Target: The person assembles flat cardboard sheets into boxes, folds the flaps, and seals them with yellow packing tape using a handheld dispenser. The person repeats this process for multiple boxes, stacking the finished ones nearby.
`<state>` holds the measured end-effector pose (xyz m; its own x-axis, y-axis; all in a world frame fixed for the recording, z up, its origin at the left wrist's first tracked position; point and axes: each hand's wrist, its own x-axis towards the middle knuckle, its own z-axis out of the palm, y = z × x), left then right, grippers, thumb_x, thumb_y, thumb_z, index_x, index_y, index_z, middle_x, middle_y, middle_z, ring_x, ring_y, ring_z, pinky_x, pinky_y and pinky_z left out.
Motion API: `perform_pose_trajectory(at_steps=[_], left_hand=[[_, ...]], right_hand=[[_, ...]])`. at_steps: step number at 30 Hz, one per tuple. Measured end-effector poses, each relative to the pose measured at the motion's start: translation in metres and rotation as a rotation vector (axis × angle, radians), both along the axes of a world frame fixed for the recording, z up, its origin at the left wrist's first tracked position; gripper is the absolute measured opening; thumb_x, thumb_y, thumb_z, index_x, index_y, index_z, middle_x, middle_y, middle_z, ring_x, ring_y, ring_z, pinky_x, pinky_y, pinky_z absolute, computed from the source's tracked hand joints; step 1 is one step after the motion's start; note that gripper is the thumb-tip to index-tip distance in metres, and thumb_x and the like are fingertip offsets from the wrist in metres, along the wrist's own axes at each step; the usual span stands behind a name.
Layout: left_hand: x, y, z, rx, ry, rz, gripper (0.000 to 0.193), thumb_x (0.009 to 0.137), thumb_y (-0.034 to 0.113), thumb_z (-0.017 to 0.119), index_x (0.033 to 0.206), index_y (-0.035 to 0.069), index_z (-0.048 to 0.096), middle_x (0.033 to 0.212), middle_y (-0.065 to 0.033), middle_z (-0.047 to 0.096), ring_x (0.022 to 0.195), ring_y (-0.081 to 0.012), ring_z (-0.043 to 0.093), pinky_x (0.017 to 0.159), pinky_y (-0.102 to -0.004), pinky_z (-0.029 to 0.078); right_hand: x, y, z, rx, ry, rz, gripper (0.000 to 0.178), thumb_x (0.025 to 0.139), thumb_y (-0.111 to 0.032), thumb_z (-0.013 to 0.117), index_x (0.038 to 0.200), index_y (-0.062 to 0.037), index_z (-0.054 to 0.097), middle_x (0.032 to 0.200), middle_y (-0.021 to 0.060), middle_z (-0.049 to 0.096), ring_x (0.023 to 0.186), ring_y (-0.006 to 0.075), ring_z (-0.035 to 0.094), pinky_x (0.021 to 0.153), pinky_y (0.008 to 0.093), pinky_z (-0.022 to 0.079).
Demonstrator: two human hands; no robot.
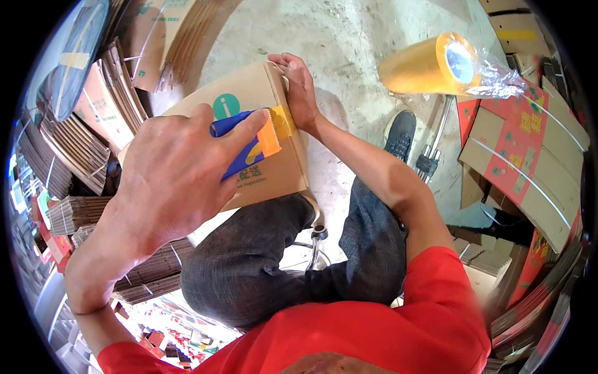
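Note:
A closed cardboard box (283, 171) with a round green mark rests in front of me at my knees. My left hand (177, 165) is closed around a blue tape dispenser (240, 163) with a toothed orange edge, held over the box. Yellow packing tape (282, 122) lies on the box by its right edge, beside the dispenser. My right hand (300, 90) lies against the right end of the box, fingers stretched toward its far corner, with no tool in it. My left hand hides part of the box top and the dispenser's rear.
Bundles of flattened cartons (78, 146) line the left side. More strapped red and brown cartons (517, 156) stand at the right. A large yellow tape roll (414, 65), partly in clear plastic, is at the upper right, near a metal pole (439, 134).

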<state>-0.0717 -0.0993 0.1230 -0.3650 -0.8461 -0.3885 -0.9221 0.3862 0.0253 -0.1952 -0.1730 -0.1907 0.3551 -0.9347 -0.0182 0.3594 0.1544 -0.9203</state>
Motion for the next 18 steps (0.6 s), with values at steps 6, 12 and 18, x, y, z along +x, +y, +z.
perform_pose_trajectory(at_steps=[6,12,18], left_hand=[[-0.006,0.003,0.003,0.008,-0.048,0.045,0.060,0.081,0.024,0.079,0.139,0.022,0.064,0.083,-0.0151,0.063,0.072,-0.0313,0.070,0.063,-0.0427,0.057],[0.005,0.012,-0.005,-0.045,0.021,0.017,0.053,0.081,0.024,0.079,0.132,0.013,0.067,0.082,-0.0127,0.067,0.073,-0.0300,0.071,0.065,-0.0411,0.056],[0.006,0.016,-0.014,-0.096,0.044,0.012,0.019,0.082,0.017,0.075,0.098,0.008,0.076,0.073,-0.0075,0.073,0.077,-0.0258,0.075,0.066,-0.0371,0.056]], right_hand=[[-0.005,0.004,-0.044,-0.159,0.375,-0.122,0.046,0.110,-0.042,0.044,0.125,-0.0004,0.060,0.122,0.0206,0.063,0.118,0.0341,0.058,0.105,0.0429,0.043],[-0.025,-0.003,-0.065,-0.402,0.811,-0.167,0.032,0.103,-0.024,0.059,0.123,0.0010,0.058,0.112,0.0230,0.061,0.107,0.0379,0.059,0.098,0.0461,0.046],[-0.029,-0.010,0.031,0.085,0.524,-0.065,0.040,0.109,-0.033,0.051,0.126,0.0019,0.056,0.124,0.0167,0.062,0.110,0.0277,0.062,0.097,0.0409,0.048]])
